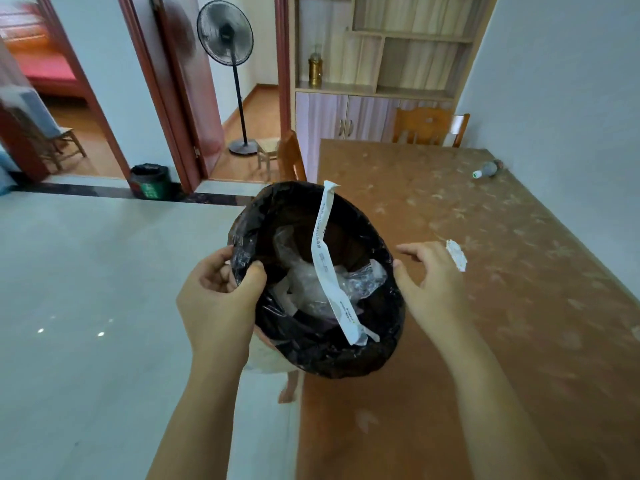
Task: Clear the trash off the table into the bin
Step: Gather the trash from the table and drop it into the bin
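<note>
A bin (377,355) lined with a black bag is held tilted beside the table's left edge. My left hand (221,299) pinches the bag's left rim. A long white paper wrapper (327,261) lies across the bin's mouth, over clear plastic scraps (360,278) inside. My right hand (433,282) hovers at the bin's right rim, fingers spread, holding nothing. A small white crumpled scrap (456,255) lies on the brown table (519,306) just past my right hand. A plastic bottle (488,169) lies on its side at the table's far right.
Wooden chairs (429,126) stand at the table's far end and far left corner. A cabinet (346,116) stands behind. A second dark bin (150,180) sits by the doorway, and a floor fan (239,98) stands beyond. Grey tiled floor lies to the left.
</note>
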Tool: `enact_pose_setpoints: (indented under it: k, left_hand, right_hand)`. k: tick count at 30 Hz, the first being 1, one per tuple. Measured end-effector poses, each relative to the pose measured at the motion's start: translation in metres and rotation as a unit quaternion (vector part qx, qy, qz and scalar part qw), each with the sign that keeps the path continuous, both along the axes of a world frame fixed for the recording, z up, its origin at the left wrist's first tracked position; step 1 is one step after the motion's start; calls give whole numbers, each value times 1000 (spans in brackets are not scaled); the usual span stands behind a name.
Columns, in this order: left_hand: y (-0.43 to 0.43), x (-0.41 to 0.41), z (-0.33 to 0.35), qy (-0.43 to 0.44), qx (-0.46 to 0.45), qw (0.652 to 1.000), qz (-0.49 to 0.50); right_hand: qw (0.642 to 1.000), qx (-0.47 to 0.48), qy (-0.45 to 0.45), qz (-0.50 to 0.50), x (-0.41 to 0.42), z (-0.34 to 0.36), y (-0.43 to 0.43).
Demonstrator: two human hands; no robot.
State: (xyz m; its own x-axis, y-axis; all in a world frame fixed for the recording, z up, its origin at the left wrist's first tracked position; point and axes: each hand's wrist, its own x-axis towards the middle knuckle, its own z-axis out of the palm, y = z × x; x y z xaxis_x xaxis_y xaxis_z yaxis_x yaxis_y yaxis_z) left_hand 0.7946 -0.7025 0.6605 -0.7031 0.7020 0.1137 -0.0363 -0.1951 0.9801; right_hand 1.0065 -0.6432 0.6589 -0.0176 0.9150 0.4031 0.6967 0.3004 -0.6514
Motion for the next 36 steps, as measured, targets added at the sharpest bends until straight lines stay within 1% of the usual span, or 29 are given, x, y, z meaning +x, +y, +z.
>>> enact_pose_setpoints:
  k: [5, 9, 15, 19, 23, 26, 30, 32, 36]
  left_hand:
    - [-43, -102, 8, 4, 16, 1000, 21]
    - [-70, -170, 7, -25, 6, 998, 57]
    - [-85, -235, -8, -53, 5, 993, 107]
    - [-75, -262, -19, -49, 7, 991, 126]
    - [-44, -286, -27, -51, 2, 991, 123]
    - [-5, -301, -29, -44, 0, 993, 108]
    - [63, -313, -21, -9, 0, 998, 61]
    - [102, -316, -9, -5, 5, 999, 43]
    - [176, -310, 14, 1, 33, 999, 0]
  right_hand:
    - [1000, 7, -27, 6, -100, 2, -35]
    - [998, -18, -42, 31, -167, -4, -56]
    - [992, -33, -119, 41, -224, -16, -55]
    - [986, -37, -156, 39, -250, -25, -40]
    - [986, -38, -160, 36, -271, -40, -10]
    - [987, -53, -151, 9, -277, -52, 22]
    - [987, -85, -130, -47, -277, -59, 79]
    - [985, -98, -117, -79, -276, -56, 109]
    - [987, -73, -87, -114, -265, -44, 161]
